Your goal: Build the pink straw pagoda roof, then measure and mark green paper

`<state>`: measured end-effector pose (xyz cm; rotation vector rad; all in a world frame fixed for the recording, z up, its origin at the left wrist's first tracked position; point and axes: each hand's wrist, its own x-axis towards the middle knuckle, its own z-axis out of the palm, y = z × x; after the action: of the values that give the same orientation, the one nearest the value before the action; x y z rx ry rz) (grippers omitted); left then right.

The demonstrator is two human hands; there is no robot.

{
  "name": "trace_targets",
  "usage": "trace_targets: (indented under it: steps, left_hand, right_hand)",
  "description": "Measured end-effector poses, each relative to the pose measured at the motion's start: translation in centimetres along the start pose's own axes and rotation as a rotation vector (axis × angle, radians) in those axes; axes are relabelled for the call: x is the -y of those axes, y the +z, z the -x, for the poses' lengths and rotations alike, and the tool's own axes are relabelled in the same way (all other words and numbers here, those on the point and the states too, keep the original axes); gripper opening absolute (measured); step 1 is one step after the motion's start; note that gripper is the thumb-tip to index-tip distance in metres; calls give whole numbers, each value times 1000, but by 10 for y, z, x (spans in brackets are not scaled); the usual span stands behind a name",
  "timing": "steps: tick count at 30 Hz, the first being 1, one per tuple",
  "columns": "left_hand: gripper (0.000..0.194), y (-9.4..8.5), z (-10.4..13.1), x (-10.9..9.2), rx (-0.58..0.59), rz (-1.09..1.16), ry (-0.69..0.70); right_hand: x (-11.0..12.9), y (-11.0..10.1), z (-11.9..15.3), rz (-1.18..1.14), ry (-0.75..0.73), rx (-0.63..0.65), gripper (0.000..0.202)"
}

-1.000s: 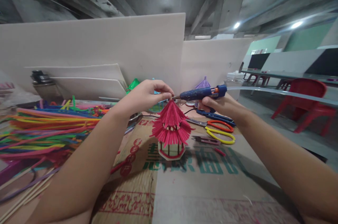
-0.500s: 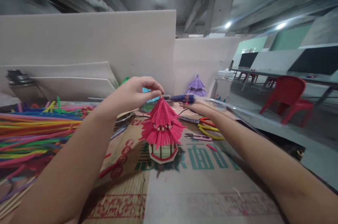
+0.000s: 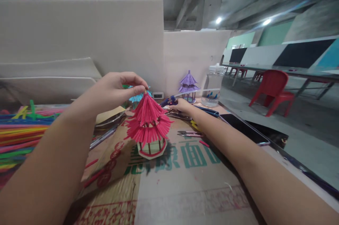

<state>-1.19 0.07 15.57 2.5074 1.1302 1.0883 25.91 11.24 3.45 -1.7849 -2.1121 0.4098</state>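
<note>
My left hand (image 3: 120,89) pinches the peak of a red model pavilion (image 3: 149,122) between thumb and fingertips. The pavilion has two tiers of fuzzy red pipe-cleaner roof, thin brown posts and a pale base edged in red. It is upright over the printed cardboard (image 3: 182,182); whether its base touches the board I cannot tell. Beyond it to the right, my right hand (image 3: 184,106) is closed around a blue glue gun (image 3: 169,101) with a small red light. A long clear glue stick trails from the gun. The gun's nozzle end is hard to make out.
Bundles of coloured pipe cleaners (image 3: 23,133) lie at left. Behind stand a purple pavilion (image 3: 189,85), a partly hidden blue one (image 3: 136,96) and a clear bottle (image 3: 211,89). Thread snips (image 3: 189,134) and yellow-handled scissors (image 3: 194,125) lie near my right forearm, a phone (image 3: 245,129) farther right.
My right hand has drawn the glue gun away from the pavilion's peak, down and back toward the table. My left hand keeps its pinch on the peak. The whole view has shifted.
</note>
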Motion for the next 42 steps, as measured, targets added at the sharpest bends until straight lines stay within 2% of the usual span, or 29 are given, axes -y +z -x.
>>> trace_targets:
  steps: [7, 13, 17, 21, 24, 27, 30, 34, 36, 39, 42]
  left_hand:
    - [27, 5, 0, -1, -20, -42, 49]
    - [26, 11, 1, -9, -33, -35, 41]
    - [27, 13, 1, -12, -54, -37, 13]
    - [28, 18, 0, -13, -46, -51, 23]
    - [24, 20, -1, -17, -11, -40, 50]
    - [21, 22, -1, -23, 11, -16, 66]
    - [21, 23, -1, -25, -7, -21, 77]
    - [21, 24, 0, -26, -7, -17, 70]
    - [20, 24, 0, -27, -2, -9, 57]
    - [21, 24, 1, -30, 1, 10, 47]
    - [23, 24, 2, -33, 4, 20, 36]
  right_hand:
    - [4, -34, 34, 298, -7, 24, 34]
    - [16, -62, 111, 449, -121, 113, 20]
    - [15, -58, 155, 457, -140, 317, 11]
    - [3, -45, 173, 449, -151, 350, 17]
    - [-4, -42, 172, 448, -195, 287, 15]
    - [4, -51, 168, 412, -211, 110, 7]
    - [28, -74, 167, 224, -270, -50, 4]
    - [68, -105, 164, -207, -455, -148, 9]
    - [84, -113, 159, -326, -526, -193, 9]
    - [100, -111, 151, -334, -539, -248, 6]
    - [107, -98, 146, -233, -529, -363, 7]
